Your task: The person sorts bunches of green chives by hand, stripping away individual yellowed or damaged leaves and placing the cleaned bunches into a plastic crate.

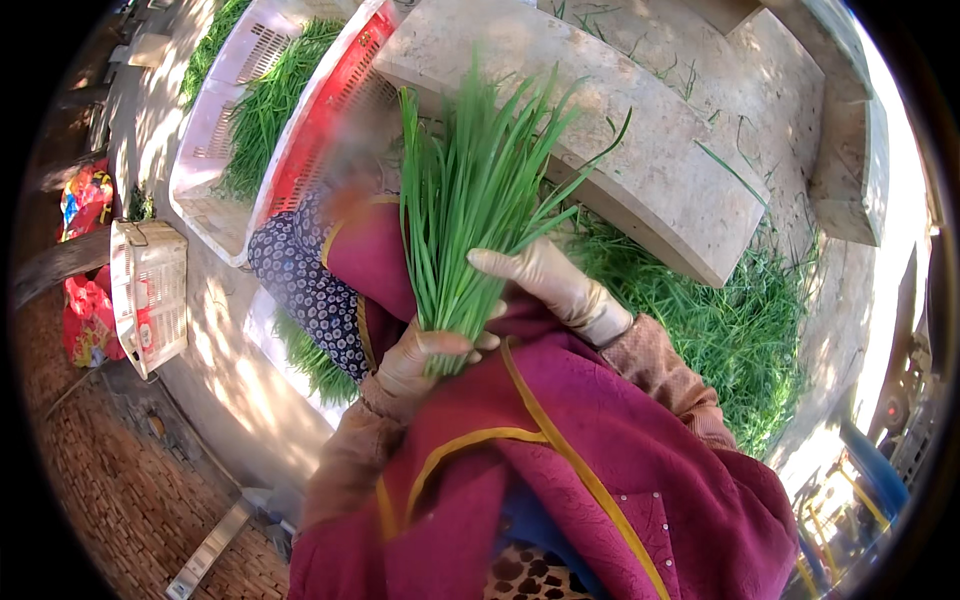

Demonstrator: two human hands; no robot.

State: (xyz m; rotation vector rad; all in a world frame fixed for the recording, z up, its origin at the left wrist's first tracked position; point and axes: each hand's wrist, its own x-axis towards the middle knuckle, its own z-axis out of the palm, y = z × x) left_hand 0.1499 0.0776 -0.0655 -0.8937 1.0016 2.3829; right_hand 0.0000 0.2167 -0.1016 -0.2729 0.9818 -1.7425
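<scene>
A bunch of long green leafy stalks, like garlic chives, stands fanned out before me above the maroon apron. Around its lower end my left hand, in a pale glove, is closed, with the cut ends just below the fingers. My right hand, gloved too, lies against the right side of the bunch, thumb across the front; its fingers are partly hidden behind the stalks. A big heap of loose green stalks lies on the ground to the right, beside my right sleeve.
A stone slab lies ahead. Plastic crates, one pale with greens and one red, stand at the upper left. Further left is a small cream basket near red bags. More greens lie on a white sheet by my left side.
</scene>
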